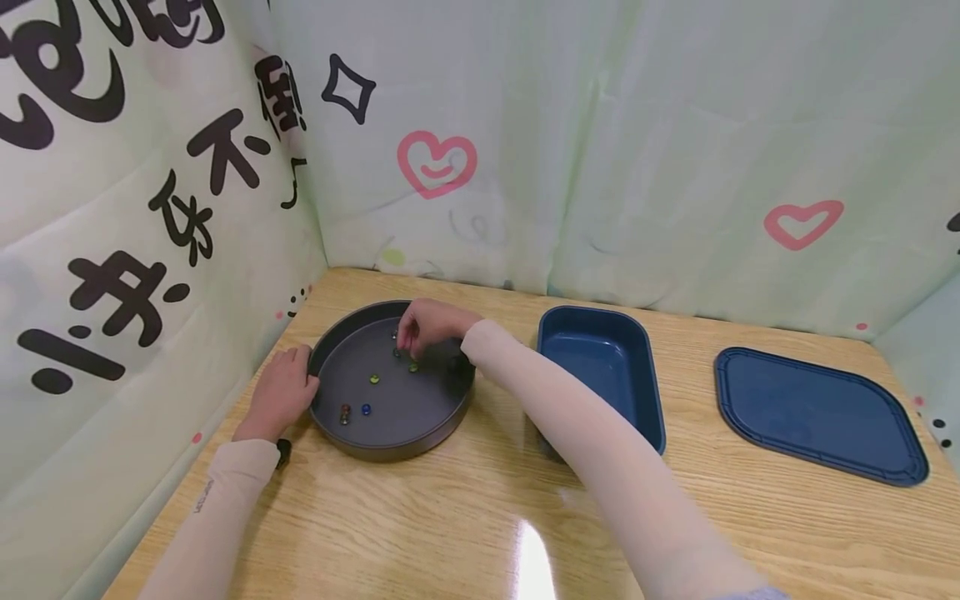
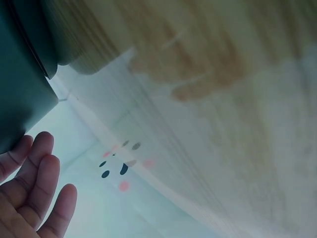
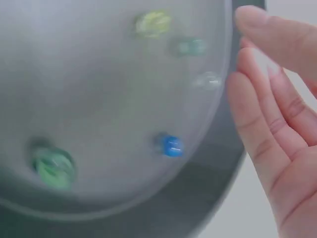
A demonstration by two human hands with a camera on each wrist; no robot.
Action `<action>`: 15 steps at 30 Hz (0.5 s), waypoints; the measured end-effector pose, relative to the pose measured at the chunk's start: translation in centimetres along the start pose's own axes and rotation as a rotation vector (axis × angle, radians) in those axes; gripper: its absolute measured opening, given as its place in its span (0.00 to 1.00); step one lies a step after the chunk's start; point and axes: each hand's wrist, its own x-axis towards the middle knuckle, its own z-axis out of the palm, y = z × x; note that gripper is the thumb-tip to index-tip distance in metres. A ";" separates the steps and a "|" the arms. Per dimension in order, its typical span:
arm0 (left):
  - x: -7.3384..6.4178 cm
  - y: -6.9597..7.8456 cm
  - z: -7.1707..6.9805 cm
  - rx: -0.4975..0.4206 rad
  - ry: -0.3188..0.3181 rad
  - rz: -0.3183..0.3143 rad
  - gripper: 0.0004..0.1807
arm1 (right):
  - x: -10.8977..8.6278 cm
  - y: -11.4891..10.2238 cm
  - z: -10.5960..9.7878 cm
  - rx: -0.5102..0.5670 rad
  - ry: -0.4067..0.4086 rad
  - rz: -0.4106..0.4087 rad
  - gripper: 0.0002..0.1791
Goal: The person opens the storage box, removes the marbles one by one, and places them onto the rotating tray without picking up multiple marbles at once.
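A round dark pan [image 1: 442,433] stands on the table with several small glass marbles scattered on its floor. My left hand [image 1: 279,392] rests against its left edge, and in the left wrist view the fingers [image 2: 47,173] lie loosely bent by the dark outer wall. Over the far part of the pan, my right hand [image 1: 431,325] reaches down close to a green marble [image 1: 413,367]. No marble shows between its thumb and fingers [image 3: 255,109] in the right wrist view. A yellow-green marble [image 1: 374,379], a blue marble [image 1: 366,409] and a brown marble [image 1: 345,409] lie nearer the front.
A deep blue rectangular container [image 1: 652,400] stands right of the pan, partly behind my right forearm. Farther right lies a flat blue lid [image 1: 817,417]. Printed curtains [image 1: 525,167] hang behind and left of the wooden table [image 1: 420,533].
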 end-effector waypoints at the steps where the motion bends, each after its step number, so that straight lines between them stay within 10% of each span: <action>1: 0.0 0.1 0.0 -0.003 0.001 0.000 0.19 | -0.3 -0.2 -0.4 0.003 0.007 -0.018 0.10; 15: 0.1 0.5 0.3 0.112 0.063 0.035 0.16 | -8.7 -2.5 -5.0 -0.044 0.010 -0.143 0.08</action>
